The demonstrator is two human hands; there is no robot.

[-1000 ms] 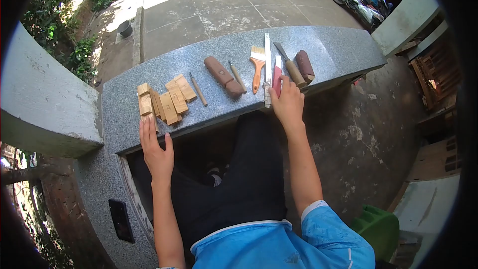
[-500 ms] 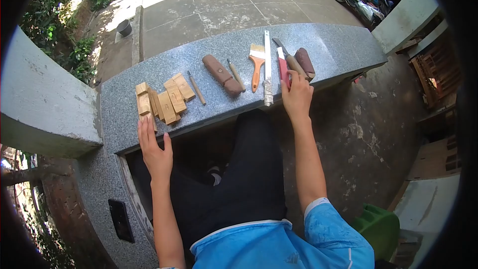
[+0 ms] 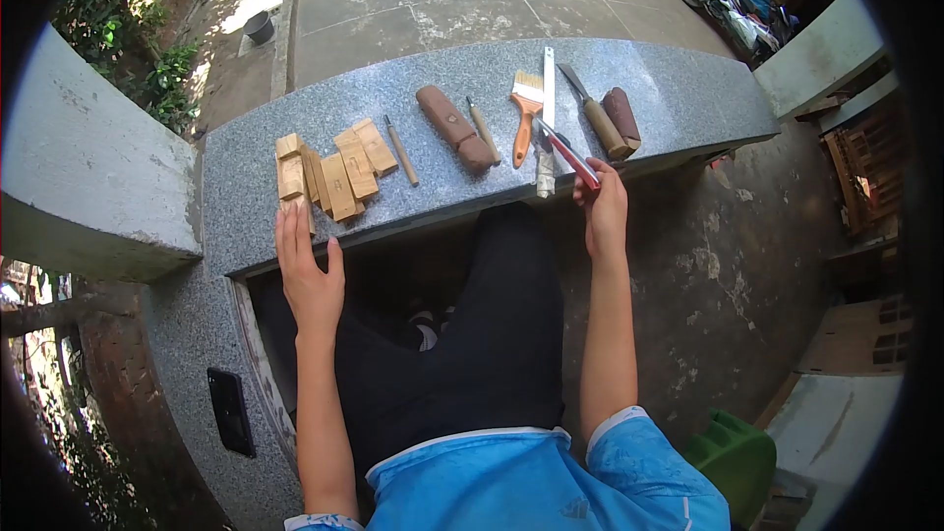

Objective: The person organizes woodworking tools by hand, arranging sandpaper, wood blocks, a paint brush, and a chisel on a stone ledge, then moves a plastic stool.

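- The left hand point(image 3: 310, 270) is lying flat at seven o'clock, fingers spread and released, grasping nothing, fingertips reaching the near edge of the granite ledge point(image 3: 688, 103) just below the wooden blocks point(image 3: 329, 172).
- The right hand point(image 3: 602, 206) is sitting at five o'clock, fingers clenched on the red-handled knife point(image 3: 565, 152), lifting it clear of the stone.
- That knife is slanting from the hand toward eleven o'clock, its tip crossing in front of the metal ruler point(image 3: 547, 118).
- Further out on the ledge, running from nine o'clock toward three: a thin carving tool point(image 3: 400, 150), a brown leather sheath point(image 3: 455, 128), a second slim tool point(image 3: 483, 129), an orange-handled brush point(image 3: 526, 118), a wooden-handled chisel point(image 3: 598, 116) and a brown roll point(image 3: 622, 115).
- Beyond, paved ground is lying in bright sun.
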